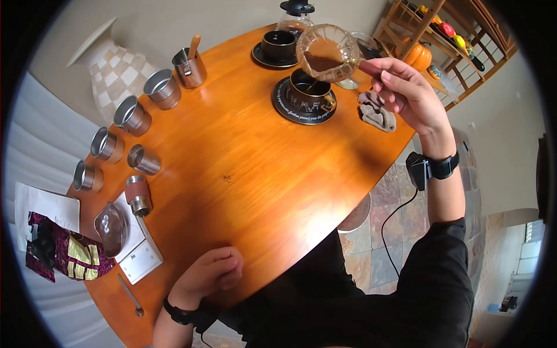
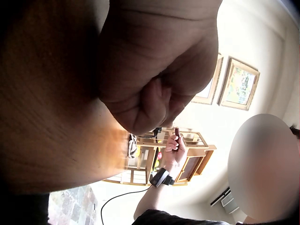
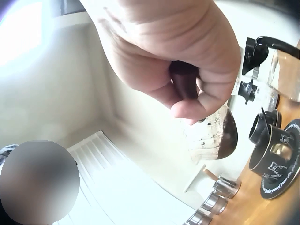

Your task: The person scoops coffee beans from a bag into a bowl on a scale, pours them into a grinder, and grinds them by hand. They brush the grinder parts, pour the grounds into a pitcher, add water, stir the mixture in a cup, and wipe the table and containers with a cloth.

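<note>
Table: wooden (image 1: 203,191), beneath the cups and metal pitchers (image 1: 134,117).
Right hand (image 1: 415,95): fingers and thumb clamped on the dark red handle (image 3: 185,82).
Left hand (image 1: 210,272): fingers curled together, near the table edge.
Glass pot (image 1: 328,53): tilted above the front black cup, brown liquid inside.
Saucer (image 1: 285,109): black, under that cup.
Front black cup (image 1: 303,103): upright.

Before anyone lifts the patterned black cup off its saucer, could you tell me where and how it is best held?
I would pinch the patterned cup by its gold handle, coming from the person's right, since the loop juts toward that side, beyond the round wall. The right grip suits, once it sets down the glass vessel.
</note>
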`<state>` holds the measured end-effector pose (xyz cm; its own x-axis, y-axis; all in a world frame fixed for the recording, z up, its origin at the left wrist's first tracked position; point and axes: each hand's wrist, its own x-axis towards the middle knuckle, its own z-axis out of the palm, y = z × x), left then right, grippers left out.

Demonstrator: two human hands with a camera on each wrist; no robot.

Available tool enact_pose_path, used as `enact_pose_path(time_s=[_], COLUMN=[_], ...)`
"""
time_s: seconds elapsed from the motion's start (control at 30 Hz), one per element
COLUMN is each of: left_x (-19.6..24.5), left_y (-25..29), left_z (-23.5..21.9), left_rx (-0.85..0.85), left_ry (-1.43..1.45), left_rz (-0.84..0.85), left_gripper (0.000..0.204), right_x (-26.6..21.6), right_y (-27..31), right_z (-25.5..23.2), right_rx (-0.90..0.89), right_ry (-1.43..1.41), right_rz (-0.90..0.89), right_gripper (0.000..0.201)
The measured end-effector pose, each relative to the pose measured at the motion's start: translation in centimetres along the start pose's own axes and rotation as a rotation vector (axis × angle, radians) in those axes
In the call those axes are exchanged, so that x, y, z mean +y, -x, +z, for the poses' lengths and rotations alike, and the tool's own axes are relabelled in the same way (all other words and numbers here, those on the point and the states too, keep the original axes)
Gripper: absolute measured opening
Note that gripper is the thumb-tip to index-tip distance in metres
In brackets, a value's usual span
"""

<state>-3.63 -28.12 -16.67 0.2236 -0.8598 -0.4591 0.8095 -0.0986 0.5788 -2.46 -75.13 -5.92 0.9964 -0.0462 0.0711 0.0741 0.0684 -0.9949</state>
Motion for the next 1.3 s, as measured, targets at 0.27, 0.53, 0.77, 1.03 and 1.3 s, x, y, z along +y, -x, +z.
enact_pose_path(time_s=[0.27, 0.53, 0.77, 1.03, 1.3], left_x=[0.2, 0.1, 0.1, 0.1, 0.1], left_y=[0.2, 0.3, 0.3, 0.3, 0.3], left_z=[0.1, 0.1, 0.1, 0.1, -0.1], left_rx=[0.035, 0.028, 0.020, 0.031, 0.030], left_ry=[0.051, 0.065, 0.077, 0.104, 0.092], left_rz=[-0.043, -0.033, -0.032, -0.043, -0.047], left_gripper=[0.020, 0.022, 0.022, 0.021, 0.022], right_x=[1.5, 2.9, 3.5, 4.0, 4.2], right_y=[0.6, 0.0, -0.5, -0.5, -0.8], right_z=[-1.3, -1.7, -1.8, -1.4, -0.8], right_rx=[0.130, 0.178, 0.201, 0.201, 0.206], right_ry=[0.154, 0.262, 0.393, 0.472, 0.486], right_rz=[0.001, -0.021, -0.060, -0.069, -0.077], right_gripper=[0.032, 0.035, 0.035, 0.036, 0.036])
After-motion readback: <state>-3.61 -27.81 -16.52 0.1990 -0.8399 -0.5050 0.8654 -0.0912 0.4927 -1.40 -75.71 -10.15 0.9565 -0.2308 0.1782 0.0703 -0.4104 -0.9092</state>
